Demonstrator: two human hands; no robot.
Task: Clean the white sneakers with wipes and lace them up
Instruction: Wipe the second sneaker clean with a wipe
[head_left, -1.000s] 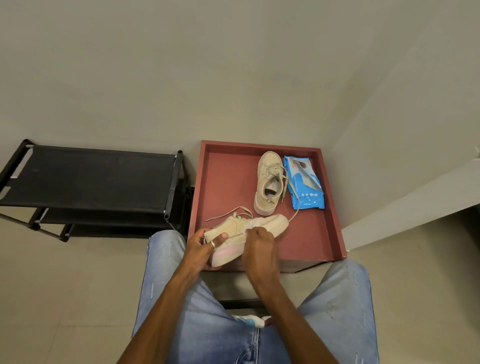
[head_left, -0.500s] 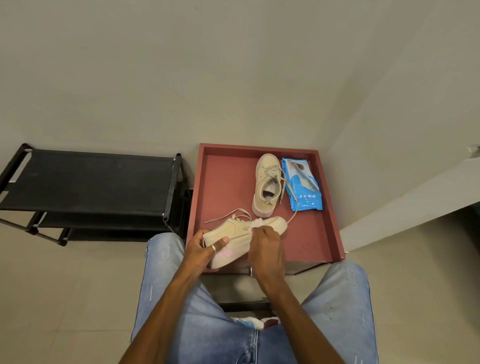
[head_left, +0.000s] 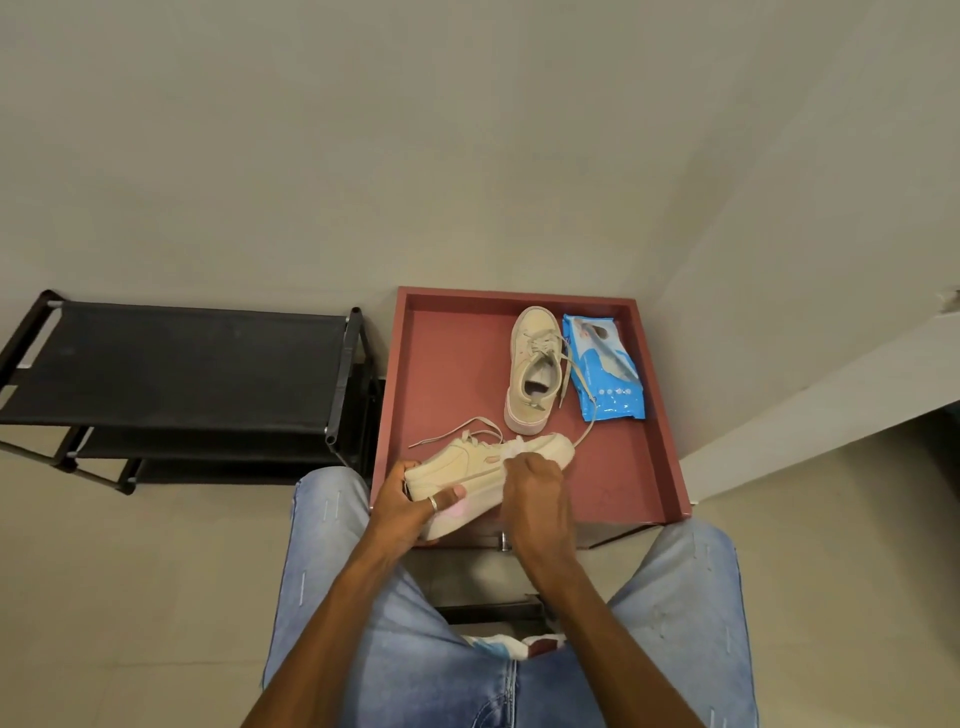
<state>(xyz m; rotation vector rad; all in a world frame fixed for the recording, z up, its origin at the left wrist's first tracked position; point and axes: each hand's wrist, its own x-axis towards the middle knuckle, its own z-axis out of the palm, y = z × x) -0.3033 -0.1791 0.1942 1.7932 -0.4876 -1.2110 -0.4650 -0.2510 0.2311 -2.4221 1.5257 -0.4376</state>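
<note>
My left hand (head_left: 410, 506) grips the heel end of a cream-white sneaker (head_left: 467, 462) lying on its side, sole toward me, over the front edge of a red tray (head_left: 447, 374). My right hand (head_left: 535, 493) holds a white wipe (head_left: 511, 448) against the shoe's side near the toe; only a small bit of the wipe shows above the fingers. Loose laces trail from this shoe. The second sneaker (head_left: 535, 364) stands upright farther back in the tray, laces loose. A blue pack of wipes (head_left: 605, 366) lies to its right.
A black shoe rack (head_left: 171, 364) stands left of the tray against the wall. My knees in blue jeans (head_left: 691, 623) frame the tray's front. A wall corner and white ledge (head_left: 831, 395) are on the right. Tiled floor lies around.
My right hand with the wipe has slid slightly along the shoe's side from the middle toward the toe. My left hand keeps its grip on the heel. The view has shifted a little.
</note>
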